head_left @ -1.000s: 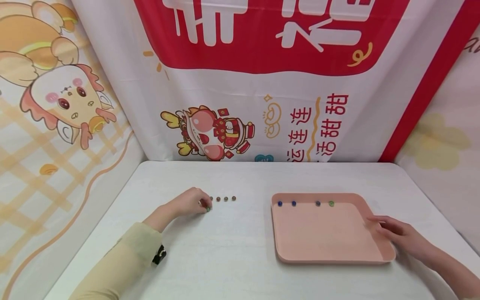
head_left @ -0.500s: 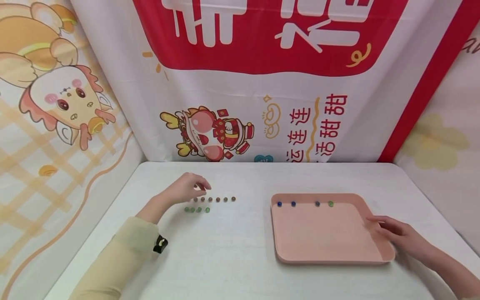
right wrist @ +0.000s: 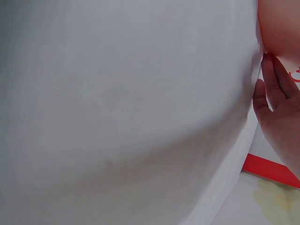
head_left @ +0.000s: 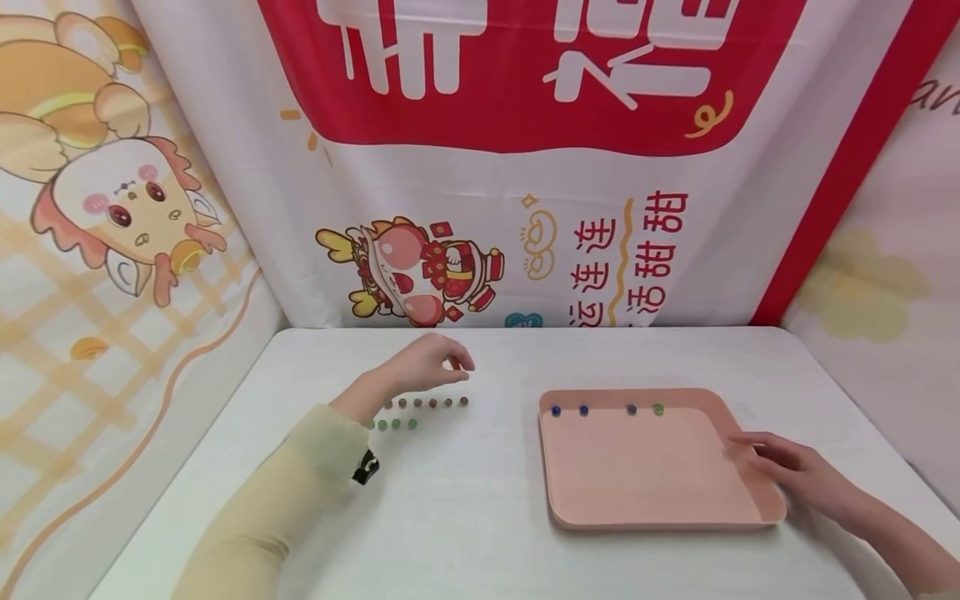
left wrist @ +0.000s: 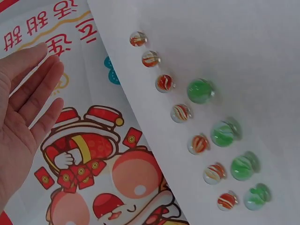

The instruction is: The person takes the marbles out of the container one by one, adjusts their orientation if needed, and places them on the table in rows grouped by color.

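My left hand point(head_left: 431, 365) hovers over the table behind a row of clear marbles with red and white swirls point(head_left: 432, 403). It holds nothing, and its fingers are loosely extended in the left wrist view. A second row, of green marbles point(left wrist: 225, 133), lies nearer to me, partly hidden by the left arm in the head view. My right hand point(head_left: 806, 475) rests at the right rim of a pink tray point(head_left: 637, 525), its fingers fairly straight and touching it. Along the tray's back side sit two dark blue marbles point(head_left: 583, 411), a greyish-blue marble point(head_left: 632, 410) and a green marble point(head_left: 658, 410).
The white table point(head_left: 450, 533) meets a printed cloth backdrop point(head_left: 517, 183) at its back edge. Printed side walls point(head_left: 135, 350) flank it left and right. A black wristband piece point(head_left: 366, 467) shows at the left sleeve.
My left hand lets go of a green marble in the front row, lifts, then moves right and back over the red-swirled row. The right hand and tray stay in place.
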A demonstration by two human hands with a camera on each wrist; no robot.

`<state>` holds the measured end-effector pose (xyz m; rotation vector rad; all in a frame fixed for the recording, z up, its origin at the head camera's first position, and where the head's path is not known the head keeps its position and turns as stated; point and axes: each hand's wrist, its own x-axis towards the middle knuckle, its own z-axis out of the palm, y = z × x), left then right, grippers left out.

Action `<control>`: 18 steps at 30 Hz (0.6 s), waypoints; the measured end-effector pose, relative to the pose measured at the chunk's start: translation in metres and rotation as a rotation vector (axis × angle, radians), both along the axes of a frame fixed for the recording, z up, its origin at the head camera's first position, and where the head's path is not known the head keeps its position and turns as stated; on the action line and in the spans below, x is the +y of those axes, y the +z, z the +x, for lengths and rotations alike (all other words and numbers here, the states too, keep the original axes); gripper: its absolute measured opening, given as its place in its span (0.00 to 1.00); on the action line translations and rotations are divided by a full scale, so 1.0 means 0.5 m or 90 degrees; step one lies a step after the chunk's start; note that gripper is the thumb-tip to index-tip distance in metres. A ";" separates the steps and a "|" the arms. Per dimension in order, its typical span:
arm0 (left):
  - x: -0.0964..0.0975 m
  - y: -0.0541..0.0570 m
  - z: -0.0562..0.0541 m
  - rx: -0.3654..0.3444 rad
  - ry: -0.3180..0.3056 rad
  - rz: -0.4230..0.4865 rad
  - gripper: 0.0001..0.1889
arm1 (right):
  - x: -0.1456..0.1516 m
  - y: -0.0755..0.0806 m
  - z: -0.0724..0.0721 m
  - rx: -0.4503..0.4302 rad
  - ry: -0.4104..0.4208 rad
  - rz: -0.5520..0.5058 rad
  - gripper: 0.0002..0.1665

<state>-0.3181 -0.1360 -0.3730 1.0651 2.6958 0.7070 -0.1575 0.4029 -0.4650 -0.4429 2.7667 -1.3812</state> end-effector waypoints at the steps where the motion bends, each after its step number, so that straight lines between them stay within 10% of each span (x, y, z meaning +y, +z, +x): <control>1: 0.012 0.001 -0.003 -0.001 -0.006 0.000 0.05 | 0.000 0.000 0.000 -0.002 -0.001 0.000 0.20; 18: 0.244 0.007 -0.011 -0.031 -0.121 0.016 0.07 | 0.003 0.000 -0.002 0.008 0.026 -0.029 0.19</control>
